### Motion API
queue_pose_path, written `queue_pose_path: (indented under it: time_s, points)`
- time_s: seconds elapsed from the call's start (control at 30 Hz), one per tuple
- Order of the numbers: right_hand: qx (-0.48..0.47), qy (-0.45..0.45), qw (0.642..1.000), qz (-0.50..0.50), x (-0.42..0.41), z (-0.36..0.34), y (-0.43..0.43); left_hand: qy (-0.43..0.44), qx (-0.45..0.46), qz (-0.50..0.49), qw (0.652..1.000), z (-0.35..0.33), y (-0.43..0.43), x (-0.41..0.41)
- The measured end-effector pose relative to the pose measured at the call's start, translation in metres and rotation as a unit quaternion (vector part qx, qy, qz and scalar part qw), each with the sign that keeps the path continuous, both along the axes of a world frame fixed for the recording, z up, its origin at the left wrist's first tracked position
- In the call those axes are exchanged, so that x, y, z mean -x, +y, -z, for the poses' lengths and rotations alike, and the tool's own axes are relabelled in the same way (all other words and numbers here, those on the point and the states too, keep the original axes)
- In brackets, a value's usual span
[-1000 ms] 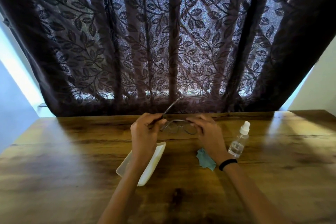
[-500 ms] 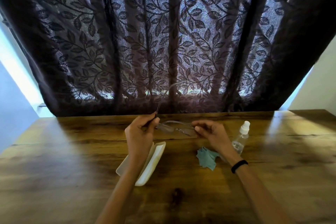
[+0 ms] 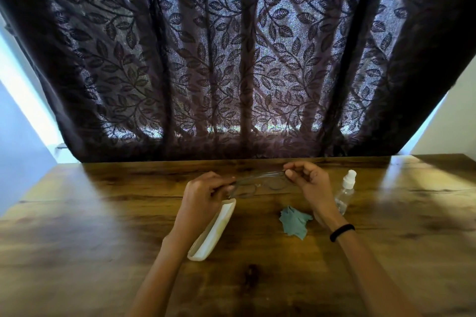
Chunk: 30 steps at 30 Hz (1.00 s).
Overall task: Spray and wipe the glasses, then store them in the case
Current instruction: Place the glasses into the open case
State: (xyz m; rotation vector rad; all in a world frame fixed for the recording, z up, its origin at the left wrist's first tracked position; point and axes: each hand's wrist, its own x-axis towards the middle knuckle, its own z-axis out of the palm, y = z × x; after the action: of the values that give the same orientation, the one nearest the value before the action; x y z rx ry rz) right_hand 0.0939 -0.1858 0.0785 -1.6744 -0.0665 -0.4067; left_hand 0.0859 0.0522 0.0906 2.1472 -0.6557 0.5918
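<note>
Thin-framed clear glasses (image 3: 257,184) hang just above the wooden table (image 3: 103,226), held at both ends. My left hand (image 3: 203,192) pinches their left end and my right hand (image 3: 309,183) pinches the right end. An open white case (image 3: 213,234) lies under my left wrist, partly hidden by it. A crumpled teal cloth (image 3: 295,221) lies on the table below the glasses. A clear spray bottle (image 3: 345,193) with a white cap stands just right of my right hand.
A dark leaf-patterned curtain (image 3: 231,59) hangs along the table's far edge. Pale walls show at both sides. A black band circles my right wrist (image 3: 342,231).
The raised temple arm that stuck up earlier is folded down. My hands have moved apart to the ends of the glasses, which now lie stretched level between them.
</note>
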Motion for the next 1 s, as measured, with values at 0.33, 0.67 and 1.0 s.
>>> queue_pose_path:
  time_s: [0.33,0.67,1.0]
  points:
    - [-0.143,0.128,0.976,-0.107,-0.001,0.007,0.012,0.436,0.352,0.003,0.828,0.013,0.021,0.008]
    - [-0.152,0.188,0.959,-0.146,-0.028,0.015,0.060,0.381,0.516,-0.063,0.765,0.030,0.037,0.043]
    - [0.048,0.225,0.959,-0.166,-0.039,0.023,0.092,0.301,0.108,-0.210,0.924,0.065,0.044,0.073]
